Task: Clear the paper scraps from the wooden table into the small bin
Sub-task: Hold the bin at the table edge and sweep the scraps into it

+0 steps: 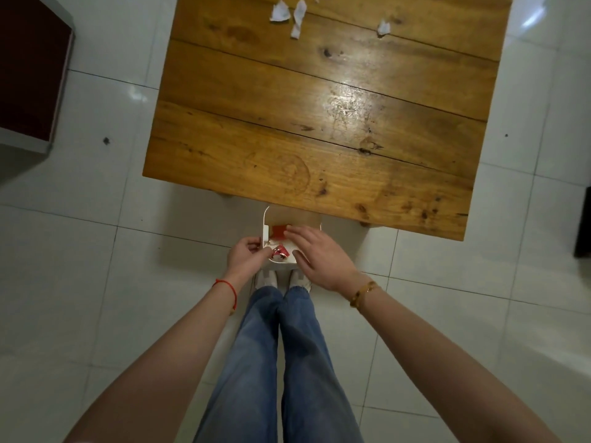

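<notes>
The left hand (244, 255) is seen at the left rim of the small bin (266, 225), its fingers curled inward and its thumb and fingertips brought close together; whether a scrap is pinched there cannot be told. A red cord (225, 287) is worn on that wrist. The right hand (319, 257) is held over the right side of the bin with fingers loosely spread and nothing gripped, and a gold-coloured bracelet (363, 293) is worn on its wrist.

The white bin is set on the tiled floor (96, 251) just in front of the near edge of the counter (319, 123), partly tucked beneath it. Red and white crumpled scraps (279, 251) are seen lying inside it. Directly below the bin, two light shoes (283, 279) and blue jeans (281, 346) are visible.

The near and middle boards of the wooden counter are bare. At its far edge, white paper scraps (299, 16) are left lying: two close together on the left and a smaller one (383, 27) apart to the right. A dark cabinet (28, 65) is seen at the far left of the floor.
</notes>
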Available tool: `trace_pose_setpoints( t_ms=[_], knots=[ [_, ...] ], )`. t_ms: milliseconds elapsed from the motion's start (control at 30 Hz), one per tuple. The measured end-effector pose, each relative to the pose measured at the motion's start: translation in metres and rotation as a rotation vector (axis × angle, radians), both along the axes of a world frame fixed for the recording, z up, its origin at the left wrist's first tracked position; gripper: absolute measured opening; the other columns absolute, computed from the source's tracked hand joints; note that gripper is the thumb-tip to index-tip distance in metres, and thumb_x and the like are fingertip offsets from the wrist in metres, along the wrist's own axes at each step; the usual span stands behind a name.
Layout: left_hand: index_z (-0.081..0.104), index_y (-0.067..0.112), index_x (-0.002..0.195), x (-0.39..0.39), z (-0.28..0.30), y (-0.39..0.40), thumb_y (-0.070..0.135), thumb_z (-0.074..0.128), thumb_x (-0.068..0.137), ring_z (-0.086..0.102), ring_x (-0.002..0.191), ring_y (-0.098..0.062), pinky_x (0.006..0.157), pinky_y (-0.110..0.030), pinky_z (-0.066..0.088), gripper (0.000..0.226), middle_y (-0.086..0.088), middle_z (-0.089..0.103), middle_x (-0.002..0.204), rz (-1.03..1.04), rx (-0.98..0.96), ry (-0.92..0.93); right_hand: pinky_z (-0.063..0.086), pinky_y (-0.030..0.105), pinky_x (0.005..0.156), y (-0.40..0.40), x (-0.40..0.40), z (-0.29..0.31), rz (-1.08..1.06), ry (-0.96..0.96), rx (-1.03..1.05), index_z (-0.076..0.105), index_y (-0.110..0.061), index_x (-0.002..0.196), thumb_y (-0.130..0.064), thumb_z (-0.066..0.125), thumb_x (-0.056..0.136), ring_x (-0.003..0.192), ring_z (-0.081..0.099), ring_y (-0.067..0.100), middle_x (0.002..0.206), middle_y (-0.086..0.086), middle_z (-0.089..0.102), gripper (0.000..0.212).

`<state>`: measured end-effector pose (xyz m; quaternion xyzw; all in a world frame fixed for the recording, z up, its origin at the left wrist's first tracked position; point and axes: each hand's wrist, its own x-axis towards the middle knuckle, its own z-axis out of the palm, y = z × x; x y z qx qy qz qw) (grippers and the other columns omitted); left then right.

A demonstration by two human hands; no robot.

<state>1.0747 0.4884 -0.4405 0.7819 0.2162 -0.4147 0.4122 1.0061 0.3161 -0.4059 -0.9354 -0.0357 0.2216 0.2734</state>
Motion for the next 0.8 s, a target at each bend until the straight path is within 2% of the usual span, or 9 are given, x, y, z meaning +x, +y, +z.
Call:
trace_pose_setpoints(
  t_ms=[100,200,267,533,700,800],
  knots=[
    [0.06,0.006,0.112,-0.007,0.01,0.005,0.01,0.073,0.075,0.061,0.096,-0.019,0.085,-0.029,0.049,0.039,-0.008,0.065,0.104,0.008,0.001,0.005,0.027,0.033,0.114,0.002,-0.008,0.009,-0.122,-0.007,0.024,0.039,-0.013,0.144,-0.03,0.039,0.098,0.134,0.039,0.02,0.147,0.005,0.043,0.049],
    [0.06,0.007,0.112,-0.012,0.029,0.013,0.012,0.075,0.074,0.06,0.092,-0.016,0.079,-0.024,0.047,0.04,-0.005,0.064,0.103,0.007,0.009,0.019,0.026,0.032,0.113,0.0,-0.011,0.024,-0.207,-0.024,0.025,0.041,-0.012,0.143,-0.027,0.044,0.098,0.133,0.04,0.021,0.146,0.005,0.043,0.048],
    [0.06,0.007,0.114,-0.015,0.042,0.018,0.013,0.075,0.074,0.06,0.094,-0.018,0.082,-0.027,0.047,0.043,-0.005,0.064,0.104,0.013,0.02,0.018,0.025,0.033,0.115,-0.002,-0.012,0.035,-0.242,-0.035,0.019,0.041,-0.011,0.143,-0.028,0.046,0.098,0.134,0.038,0.022,0.146,0.006,0.043,0.048],
    [0.061,0.008,0.114,-0.027,0.141,0.039,0.01,0.071,0.073,0.062,0.098,-0.02,0.091,-0.033,0.05,0.042,-0.009,0.067,0.108,0.151,-0.02,-0.055,0.033,0.038,0.112,-0.004,-0.017,0.12,-0.312,-0.136,0.018,0.043,-0.013,0.141,-0.03,0.048,0.097,0.131,0.039,0.02,0.141,0.006,0.047,0.047],
    [0.061,0.013,0.115,-0.03,0.198,0.056,0.014,0.071,0.071,0.063,0.098,-0.016,0.083,-0.028,0.05,0.046,-0.004,0.068,0.106,0.234,-0.081,-0.101,0.035,0.038,0.11,0.002,-0.01,0.168,-0.319,-0.171,0.005,0.043,-0.016,0.14,-0.035,0.046,0.098,0.13,0.042,0.02,0.139,0.004,0.049,0.046],
    [0.061,0.016,0.113,-0.027,0.224,0.068,0.018,0.073,0.07,0.064,0.098,-0.016,0.086,-0.032,0.052,0.045,-0.002,0.069,0.105,0.267,-0.1,-0.124,0.037,0.035,0.105,0.01,0.003,0.191,-0.299,-0.184,0.016,0.045,-0.018,0.138,-0.036,0.045,0.099,0.124,0.046,0.018,0.133,0.003,0.054,0.043]
  ],
)
